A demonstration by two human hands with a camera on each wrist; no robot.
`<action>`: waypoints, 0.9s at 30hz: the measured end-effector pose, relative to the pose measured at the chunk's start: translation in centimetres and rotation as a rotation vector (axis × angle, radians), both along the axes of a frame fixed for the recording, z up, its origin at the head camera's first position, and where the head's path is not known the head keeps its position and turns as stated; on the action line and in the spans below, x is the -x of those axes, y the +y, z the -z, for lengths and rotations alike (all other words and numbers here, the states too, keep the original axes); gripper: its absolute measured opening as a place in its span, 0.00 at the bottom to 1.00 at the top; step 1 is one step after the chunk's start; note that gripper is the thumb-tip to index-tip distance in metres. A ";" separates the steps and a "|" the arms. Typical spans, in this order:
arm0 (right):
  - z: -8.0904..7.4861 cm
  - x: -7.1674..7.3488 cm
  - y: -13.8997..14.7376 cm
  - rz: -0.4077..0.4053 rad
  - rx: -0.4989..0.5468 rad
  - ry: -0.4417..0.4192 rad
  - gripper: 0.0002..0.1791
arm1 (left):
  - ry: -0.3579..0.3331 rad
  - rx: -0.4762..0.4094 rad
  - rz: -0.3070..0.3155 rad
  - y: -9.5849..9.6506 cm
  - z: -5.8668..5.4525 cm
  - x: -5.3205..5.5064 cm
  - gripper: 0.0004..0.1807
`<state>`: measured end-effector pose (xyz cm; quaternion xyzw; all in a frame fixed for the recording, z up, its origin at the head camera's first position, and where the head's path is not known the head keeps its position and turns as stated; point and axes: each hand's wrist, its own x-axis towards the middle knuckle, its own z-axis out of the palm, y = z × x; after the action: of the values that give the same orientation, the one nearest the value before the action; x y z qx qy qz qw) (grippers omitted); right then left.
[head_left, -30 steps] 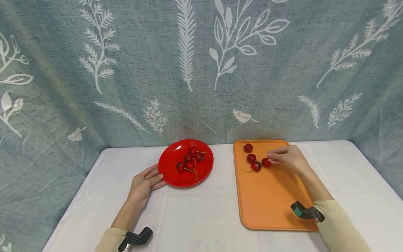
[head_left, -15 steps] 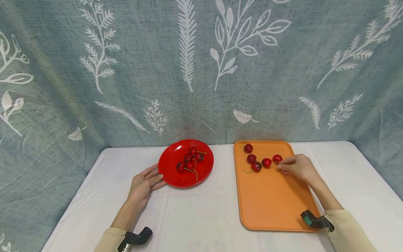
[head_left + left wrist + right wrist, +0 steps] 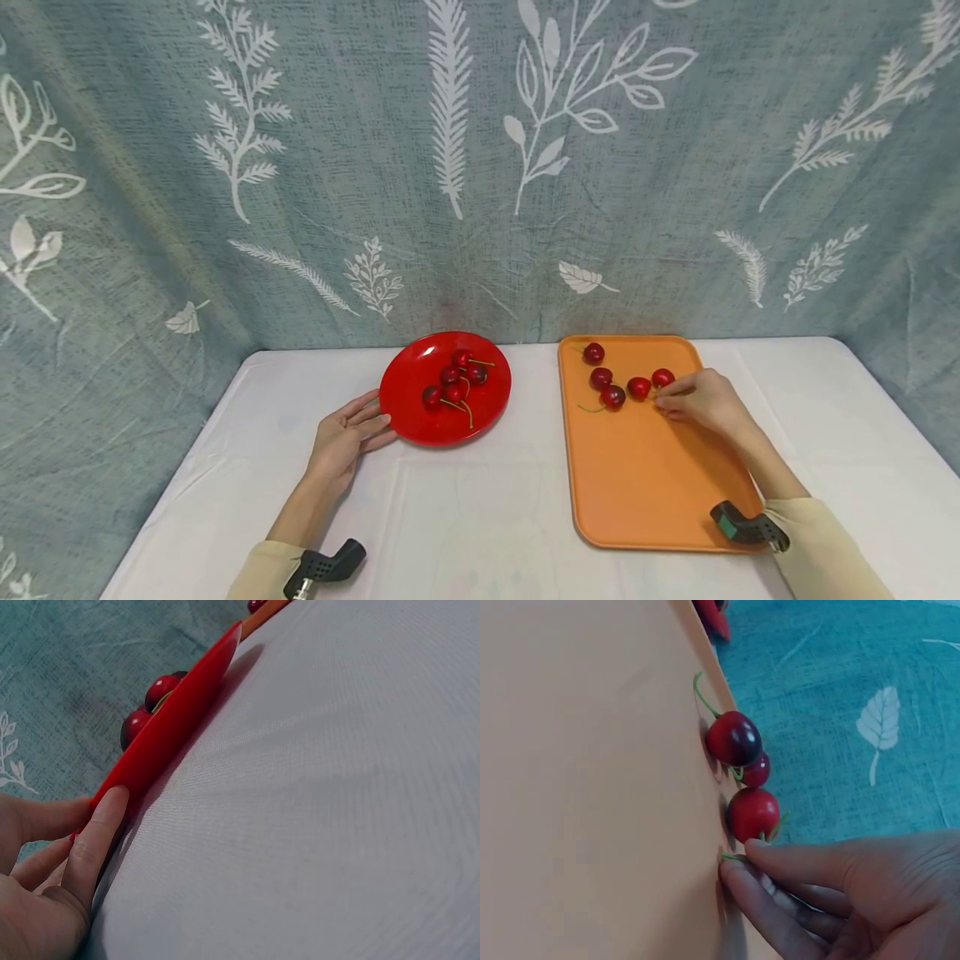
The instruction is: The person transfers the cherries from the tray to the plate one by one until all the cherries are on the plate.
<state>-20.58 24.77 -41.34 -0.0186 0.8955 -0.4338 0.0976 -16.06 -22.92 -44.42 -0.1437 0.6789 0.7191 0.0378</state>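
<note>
Right hand (image 3: 703,402) is shifted slightly leftward on orange tray (image 3: 637,475) since half a second ago. Red plate (image 3: 408,392) is held at its rim by left hand (image 3: 341,435). Green stem (image 3: 730,857) is pinched narrowly in the nearer, right fingertips; rightmost cherry (image 3: 662,377) is seen just beyond, toward tray's far edge.

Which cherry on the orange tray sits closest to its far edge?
The dark red cherry near the far left corner of the orange tray; the other four cherries there lie farther from the far edge.
</note>
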 end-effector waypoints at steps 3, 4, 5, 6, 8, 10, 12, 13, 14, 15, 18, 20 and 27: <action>-0.1 0.0 0.1 0.006 0.020 -0.008 0.10 | 0.001 0.003 -0.003 0.0 0.0 0.0 0.31; -0.1 0.0 0.1 0.006 0.026 -0.009 0.10 | 0.001 0.005 -0.003 0.0 -0.1 0.0 0.32; -0.2 0.0 0.1 0.007 0.036 -0.011 0.10 | 0.001 0.006 -0.004 0.0 -0.1 -0.1 0.32; -0.3 0.1 0.2 0.002 0.046 -0.012 0.10 | 0.001 0.007 -0.004 0.0 -0.1 -0.1 0.32; -0.4 0.1 0.1 0.003 0.061 -0.016 0.11 | 0.000 0.009 -0.004 0.0 -0.1 -0.1 0.32; -0.4 0.2 0.1 0.007 0.078 -0.020 0.12 | 0.000 0.009 -0.005 0.0 -0.1 -0.1 0.32; -0.6 0.2 -0.1 0.011 0.099 -0.027 0.13 | -0.002 0.005 -0.004 0.0 -0.1 0.0 0.31; -0.7 0.2 -0.2 0.017 0.106 -0.031 0.14 | -0.002 0.004 -0.002 0.0 -0.1 0.0 0.31; -0.8 0.2 -0.3 0.013 0.106 -0.027 0.15 | -0.003 0.002 -0.001 0.0 -0.1 0.0 0.31; -0.9 0.2 -0.4 0.012 0.112 -0.027 0.15 | -0.004 -0.001 -0.001 0.0 -0.1 0.0 0.31; -1.3 0.2 -0.6 0.005 0.116 -0.016 0.15 | -0.006 -0.005 0.000 0.0 0.0 0.1 0.31; -1.5 0.2 -0.8 0.002 0.124 -0.011 0.16 | -0.005 -0.007 -0.002 0.0 0.1 0.1 0.31; -2.2 0.2 -1.6 -0.015 0.126 0.013 0.17 | -0.003 -0.007 -0.003 0.0 0.0 0.0 0.31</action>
<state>-20.79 23.17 -39.15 -0.0342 0.8668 -0.4886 0.0938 -16.11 -22.88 -44.46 -0.1457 0.6761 0.7212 0.0384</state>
